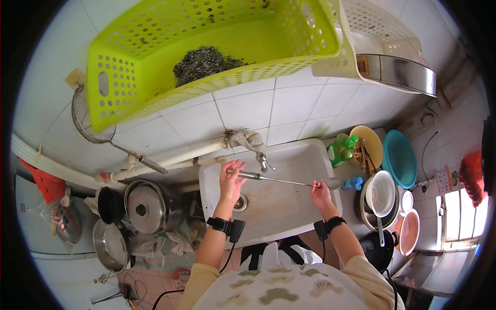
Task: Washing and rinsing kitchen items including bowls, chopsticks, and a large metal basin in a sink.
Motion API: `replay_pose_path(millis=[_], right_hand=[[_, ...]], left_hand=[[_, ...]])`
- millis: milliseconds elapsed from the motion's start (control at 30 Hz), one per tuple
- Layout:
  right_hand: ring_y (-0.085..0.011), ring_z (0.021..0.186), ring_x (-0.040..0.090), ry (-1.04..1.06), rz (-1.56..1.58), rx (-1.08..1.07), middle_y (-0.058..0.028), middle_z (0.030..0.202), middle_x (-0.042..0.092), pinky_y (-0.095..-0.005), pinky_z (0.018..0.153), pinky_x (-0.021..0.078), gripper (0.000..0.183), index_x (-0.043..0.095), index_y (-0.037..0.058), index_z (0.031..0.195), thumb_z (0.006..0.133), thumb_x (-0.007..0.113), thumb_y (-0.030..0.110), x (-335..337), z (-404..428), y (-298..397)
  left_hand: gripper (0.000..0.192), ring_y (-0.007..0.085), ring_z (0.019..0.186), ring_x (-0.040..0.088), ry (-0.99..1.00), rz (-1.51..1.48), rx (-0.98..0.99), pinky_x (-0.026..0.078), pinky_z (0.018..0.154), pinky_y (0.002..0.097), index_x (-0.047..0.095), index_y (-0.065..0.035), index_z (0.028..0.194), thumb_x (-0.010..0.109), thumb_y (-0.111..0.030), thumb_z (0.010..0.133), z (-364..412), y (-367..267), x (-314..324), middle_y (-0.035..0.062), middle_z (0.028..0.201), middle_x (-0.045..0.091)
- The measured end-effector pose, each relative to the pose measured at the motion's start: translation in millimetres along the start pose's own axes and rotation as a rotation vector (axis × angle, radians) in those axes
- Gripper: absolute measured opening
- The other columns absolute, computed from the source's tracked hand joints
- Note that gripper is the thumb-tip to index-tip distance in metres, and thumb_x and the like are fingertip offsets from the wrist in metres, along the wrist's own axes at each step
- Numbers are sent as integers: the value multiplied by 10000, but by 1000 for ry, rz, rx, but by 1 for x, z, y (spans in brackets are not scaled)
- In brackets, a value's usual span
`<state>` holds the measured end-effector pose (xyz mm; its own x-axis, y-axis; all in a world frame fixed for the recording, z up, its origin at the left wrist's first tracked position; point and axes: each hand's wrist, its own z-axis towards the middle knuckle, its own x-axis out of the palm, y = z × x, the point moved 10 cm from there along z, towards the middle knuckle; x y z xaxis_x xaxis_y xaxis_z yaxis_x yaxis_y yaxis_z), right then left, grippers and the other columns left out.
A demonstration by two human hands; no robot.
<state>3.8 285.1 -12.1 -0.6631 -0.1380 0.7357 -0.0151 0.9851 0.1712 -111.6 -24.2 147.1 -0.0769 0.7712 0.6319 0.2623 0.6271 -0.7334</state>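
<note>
Over a white ceramic sink point(279, 209) I hold a long metal ladle point(285, 181) roughly level, spanning the basin. My left hand point(230, 181) grips its thick handle near the end, fingers partly spread. At the other end, the fingers of my right hand point(321, 193) pinch the thin shaft just short of the rounded bowl, which points right. A metal faucet point(263, 162) wrapped in cloth at its base stands behind the ladle; I see no clear stream of water. The drain point(241, 203) is below my left hand.
Above the sink hangs a lime-green perforated basket point(236, 69) with dark steel wool point(207, 64). A wire strainer point(89, 116) hangs left, above a lidded steel pot point(145, 207). To the right stand a green soap bottle point(341, 151), a teal basin point(400, 159) and a white colander point(380, 193).
</note>
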Motion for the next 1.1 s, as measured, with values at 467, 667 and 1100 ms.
replay_pose_path(millis=[467, 667, 1100], right_hand=[[-160, 694, 539, 278, -378, 485, -82, 888, 589, -250, 618, 457, 297, 493, 49, 837, 899, 315, 279, 85, 42, -199], [-249, 892, 547, 30, -507, 435, -154, 1003, 561, -328, 778, 455, 359, 405, -6, 1045, 909, 232, 277, 67, 32, -230], [-326, 855, 566, 190, -1002, 234, -208, 998, 514, -404, 729, 502, 272, 372, -74, 1058, 842, 357, 91, 111, 30, -184]], left_hand=[[141, 280, 948, 509, -43, 145, 454, 398, 878, 465, 403, -34, 845, 409, 87, 771, -133, -145, -59, 124, 916, 512], [128, 263, 979, 512, -181, 224, 391, 431, 848, 378, 405, -21, 856, 391, 79, 777, -204, -150, -123, 157, 1003, 524], [259, 249, 691, 544, -73, 1817, 25, 427, 570, 346, 521, -69, 946, 574, -251, 770, -209, -67, -126, 105, 806, 564]])
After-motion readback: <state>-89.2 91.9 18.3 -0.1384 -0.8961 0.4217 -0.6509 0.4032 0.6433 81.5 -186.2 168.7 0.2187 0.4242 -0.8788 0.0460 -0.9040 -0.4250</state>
